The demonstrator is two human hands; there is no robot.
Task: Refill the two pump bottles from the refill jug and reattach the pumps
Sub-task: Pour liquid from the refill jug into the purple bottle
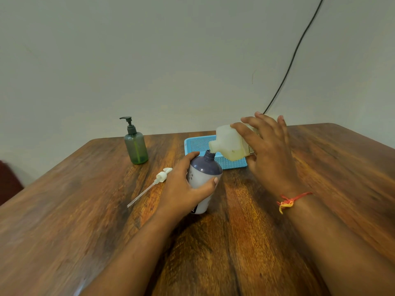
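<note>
My left hand [183, 186] grips a white bottle with a purple top [204, 174], standing on the table with its neck open and no pump on it. My right hand [267, 146] holds the translucent refill jug [229, 144] tipped sideways, its spout just above and right of the bottle's neck. Yellowish liquid sits in the jug's lower side. The white pump with its long clear tube [152, 184] lies on the table left of my left hand. A green pump bottle [136, 148] stands upright at the back left with its dark pump on.
A blue perforated tray [196, 144] lies behind the white bottle, partly hidden by the jug. The wooden table [245, 221] ends at a pale wall. A black cable [292, 58] runs down the wall at the right. A dark red object [8, 184] sits at the left edge.
</note>
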